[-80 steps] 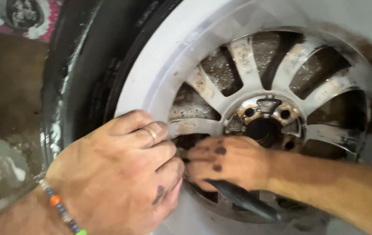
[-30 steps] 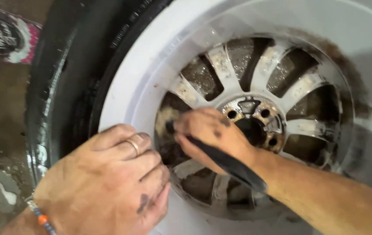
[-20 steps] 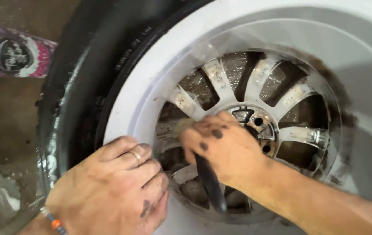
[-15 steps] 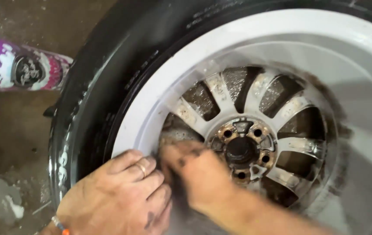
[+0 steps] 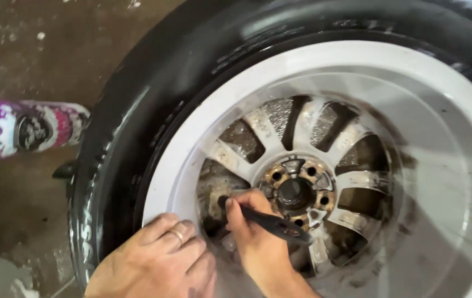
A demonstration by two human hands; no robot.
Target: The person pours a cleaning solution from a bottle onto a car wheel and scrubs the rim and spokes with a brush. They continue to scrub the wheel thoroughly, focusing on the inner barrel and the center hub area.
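A white alloy wheel (image 5: 412, 94) with grimy spokes sits inside a wet black tyre (image 5: 136, 116). Its rusty hub (image 5: 296, 193) shows several bolt holes. My right hand (image 5: 255, 237) grips a black-handled brush (image 5: 272, 219); the brush head is pushed into the gap between spokes left of the hub. My left hand (image 5: 158, 262), with a ring on one finger, lies flat on the wheel's white rim at the lower left, just beside my right hand.
A purple and white spray bottle (image 5: 23, 131) lies on the wet brown concrete floor (image 5: 20, 44) left of the tyre. Patches of foam spot the floor at the bottom left.
The view has shifted so the wheel sits lower and more to the right. My right hand moved the brush from near the hub down into the lower-left spoke gap. My left hand stayed on the rim.
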